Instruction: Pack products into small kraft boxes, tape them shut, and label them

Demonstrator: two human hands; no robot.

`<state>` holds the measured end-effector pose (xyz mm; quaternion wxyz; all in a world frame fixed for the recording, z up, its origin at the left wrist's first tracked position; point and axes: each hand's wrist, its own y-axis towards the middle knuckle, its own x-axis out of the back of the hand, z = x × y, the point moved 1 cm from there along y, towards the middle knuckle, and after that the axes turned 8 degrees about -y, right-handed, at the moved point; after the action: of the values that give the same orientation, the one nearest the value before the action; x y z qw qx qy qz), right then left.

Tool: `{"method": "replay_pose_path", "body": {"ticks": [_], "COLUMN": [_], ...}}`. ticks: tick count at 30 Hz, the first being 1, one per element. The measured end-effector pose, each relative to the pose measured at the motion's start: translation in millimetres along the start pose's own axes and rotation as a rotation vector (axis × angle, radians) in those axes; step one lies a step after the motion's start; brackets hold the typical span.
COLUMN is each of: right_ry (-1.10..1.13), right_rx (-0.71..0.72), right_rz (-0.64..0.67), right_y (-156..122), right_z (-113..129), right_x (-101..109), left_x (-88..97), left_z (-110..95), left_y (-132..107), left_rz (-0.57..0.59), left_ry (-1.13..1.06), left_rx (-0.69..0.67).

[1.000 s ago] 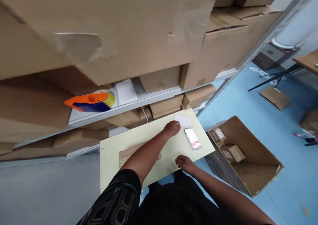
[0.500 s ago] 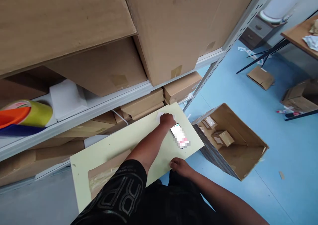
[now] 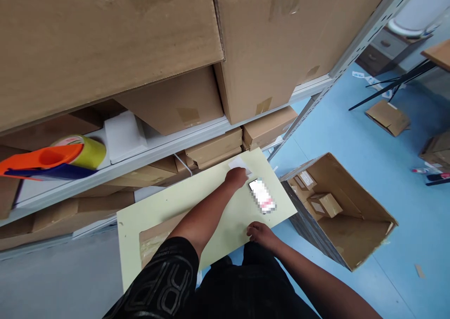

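On the pale yellow board (image 3: 225,234) lies a small white paper slip (image 3: 238,163). My left hand (image 3: 236,178) rests over its near edge, fingers closed on it and partly hidden by the back of the hand. Just right of that hand is a smartphone (image 3: 260,193), its lit screen facing up and blurred. My right hand (image 3: 260,234) is at the board's near edge with its fingers curled in; what they hold, if anything, cannot be made out.
A large open carton (image 3: 365,234) with several small boxes (image 3: 325,204) stands on the blue floor at right. Ahead, a metal shelf (image 3: 207,133) carries big cartons (image 3: 260,42), yellow tape (image 3: 93,152) and a white box (image 3: 124,136). A cutout (image 3: 154,244) opens in the board.
The view has shifted, so shelf, board and carton appear further right. My left hand has drawn slightly back, showing more of the paper slip. The right hand stays by the board's edge.
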<state>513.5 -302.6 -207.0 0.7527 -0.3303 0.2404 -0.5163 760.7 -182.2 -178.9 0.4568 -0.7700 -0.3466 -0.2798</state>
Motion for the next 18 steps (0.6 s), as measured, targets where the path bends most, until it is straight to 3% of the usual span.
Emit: {"method": "replay_pose_path", "body": {"ticks": [6, 18], "right_ry": [-0.005, -0.020], "right_rx": [-0.010, 0.001], "right_rz": [-0.001, 0.000], "right_y": [3, 8], "right_z": [1, 1], "right_x": [-1, 2], "left_x": [2.5, 12.0], "left_z": [13, 19], "left_y": [-7, -5], "left_rz": [-0.052, -0.088], "left_ry": [-0.046, -0.102], "left_rx": [-0.046, -0.046]}}
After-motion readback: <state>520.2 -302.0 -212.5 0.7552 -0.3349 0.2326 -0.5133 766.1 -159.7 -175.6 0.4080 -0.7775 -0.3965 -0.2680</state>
